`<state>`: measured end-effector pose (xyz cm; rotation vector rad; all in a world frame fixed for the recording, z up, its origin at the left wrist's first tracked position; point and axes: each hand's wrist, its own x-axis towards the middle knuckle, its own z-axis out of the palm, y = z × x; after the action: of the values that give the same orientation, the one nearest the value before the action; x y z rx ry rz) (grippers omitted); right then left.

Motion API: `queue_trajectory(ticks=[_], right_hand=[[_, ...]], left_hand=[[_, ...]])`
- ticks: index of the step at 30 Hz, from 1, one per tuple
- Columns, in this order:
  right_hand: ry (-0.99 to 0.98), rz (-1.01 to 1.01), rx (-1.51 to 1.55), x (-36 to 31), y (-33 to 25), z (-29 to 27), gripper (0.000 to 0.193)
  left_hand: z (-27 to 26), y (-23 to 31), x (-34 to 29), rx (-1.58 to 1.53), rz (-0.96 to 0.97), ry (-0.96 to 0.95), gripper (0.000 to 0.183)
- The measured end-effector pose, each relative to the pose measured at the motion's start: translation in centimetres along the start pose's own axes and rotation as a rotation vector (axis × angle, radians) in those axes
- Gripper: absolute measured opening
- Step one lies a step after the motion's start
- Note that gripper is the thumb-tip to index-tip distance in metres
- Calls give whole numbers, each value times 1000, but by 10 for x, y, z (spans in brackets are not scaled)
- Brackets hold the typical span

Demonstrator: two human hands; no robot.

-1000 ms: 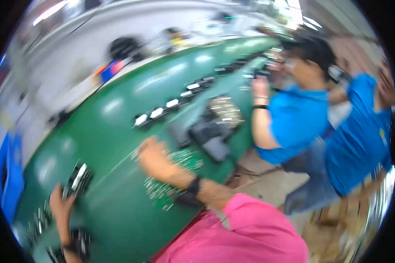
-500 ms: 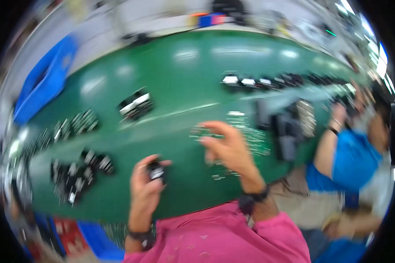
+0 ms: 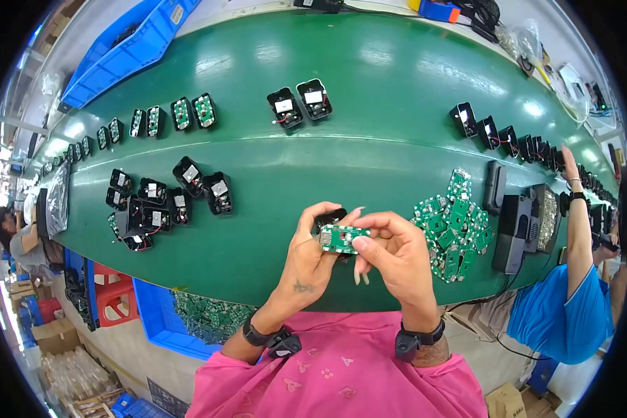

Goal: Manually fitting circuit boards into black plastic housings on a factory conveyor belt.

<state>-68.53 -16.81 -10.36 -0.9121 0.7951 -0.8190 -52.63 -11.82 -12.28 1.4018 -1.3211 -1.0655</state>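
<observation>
In front of me, my left hand (image 3: 298,270) is wrapped round a small black plastic case (image 3: 331,217), mostly covered by my fingers and a board. My right hand (image 3: 403,263) pinches a green circuit board (image 3: 340,239) between thumb and fingers, holding it over the case; whether the two touch, I cannot tell. Right of my hands lies a loose pile of green circuit boards (image 3: 456,226). On the left, several open black cases (image 3: 155,219) with wires and pale blocks inside are clustered together.
Two open cases (image 3: 317,99) stand farther back, beside a row of cases fitted with boards (image 3: 203,110). Another case row (image 3: 490,131) runs off right, past a grey power tool-like device (image 3: 514,233). Blue bins stand far left (image 3: 129,52) and below the edge (image 3: 153,324). A co-worker's arm (image 3: 579,237) reaches in at right.
My right hand has come left from the board pile, bringing a circuit board to the case. My left hand has moved to meet it. The view has shifted and is sharper now.
</observation>
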Motion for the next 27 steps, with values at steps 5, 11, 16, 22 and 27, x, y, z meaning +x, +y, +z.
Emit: queue_trajectory(ticks=[5, 11, 16, 22, 27], right_hand=[[42, -11, -3, -2, 4, 0, 22], [71, -1, 6, -3, 4, -3, 23], [85, 27, -26, -5, 5, -3, 23], [105, -94, -289, -5, 7, -18, 25], [224, -541, -816, -4, 9, -21, 23]], left_hand=[[2, -11, 4, 97, 93, 11, 41], [1, 1, 7, 86, 1, -24, 43], [4, 1, 9, 78, 74, -17, 72], [5, 2, 9, -412, -60, -47, 65], [10, 12, 11, -457, -245, -20, 59]])
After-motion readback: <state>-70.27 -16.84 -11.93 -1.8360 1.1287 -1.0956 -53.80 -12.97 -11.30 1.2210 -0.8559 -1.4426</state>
